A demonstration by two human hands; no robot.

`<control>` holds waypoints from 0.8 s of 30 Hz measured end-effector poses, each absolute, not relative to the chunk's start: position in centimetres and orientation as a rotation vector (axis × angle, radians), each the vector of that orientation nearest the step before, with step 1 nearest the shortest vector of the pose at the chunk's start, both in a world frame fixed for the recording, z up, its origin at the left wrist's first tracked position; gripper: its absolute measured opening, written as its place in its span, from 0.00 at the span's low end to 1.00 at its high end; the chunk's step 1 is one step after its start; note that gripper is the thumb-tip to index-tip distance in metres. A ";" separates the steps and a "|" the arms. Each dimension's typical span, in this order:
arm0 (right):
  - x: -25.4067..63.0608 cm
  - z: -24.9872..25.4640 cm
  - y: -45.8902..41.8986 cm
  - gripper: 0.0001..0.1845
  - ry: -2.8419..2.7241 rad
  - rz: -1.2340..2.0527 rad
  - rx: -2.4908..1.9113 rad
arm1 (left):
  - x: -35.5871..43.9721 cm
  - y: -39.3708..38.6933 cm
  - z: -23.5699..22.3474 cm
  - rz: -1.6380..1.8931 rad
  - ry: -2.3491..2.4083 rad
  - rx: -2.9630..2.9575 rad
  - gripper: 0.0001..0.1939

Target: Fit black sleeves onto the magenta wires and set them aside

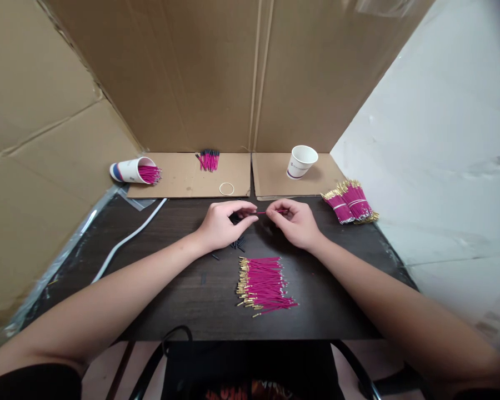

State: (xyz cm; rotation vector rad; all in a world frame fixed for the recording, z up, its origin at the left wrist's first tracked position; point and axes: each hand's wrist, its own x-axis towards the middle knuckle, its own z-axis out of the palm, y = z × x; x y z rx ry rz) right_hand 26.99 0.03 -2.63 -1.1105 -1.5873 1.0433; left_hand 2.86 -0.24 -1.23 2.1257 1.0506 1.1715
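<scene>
My left hand [225, 222] and my right hand [296, 222] meet over the middle of the dark table [170, 278]. Both pinch the ends of one thin magenta wire [261, 212] stretched between their fingertips. Small black sleeve pieces [238, 243] lie just under my left hand. A loose row of magenta wires with gold terminals [263, 283] lies in front of my hands, nearer to me.
Banded bundles of magenta wires [350, 202] lie at the right. On the cardboard sheets behind stand an upright paper cup [301, 161], a tipped cup holding wires [133, 170], a small wire bunch [209, 159] and a rubber band [226, 188]. A white cable [125, 240] runs at left. Cardboard walls enclose the table.
</scene>
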 end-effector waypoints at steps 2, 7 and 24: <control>27.2 -2.7 0.2 0.16 -1.618 0.967 -1.136 | 2.5 -0.1 -1.0 1.178 1.048 2.188 0.13; 28.2 -2.6 0.6 0.08 -1.916 0.591 -1.121 | 1.1 1.1 -0.9 1.122 1.174 2.394 0.11; 28.2 -0.3 -0.9 0.03 -2.251 0.644 -0.878 | 1.2 2.1 -2.8 1.008 1.412 2.460 0.10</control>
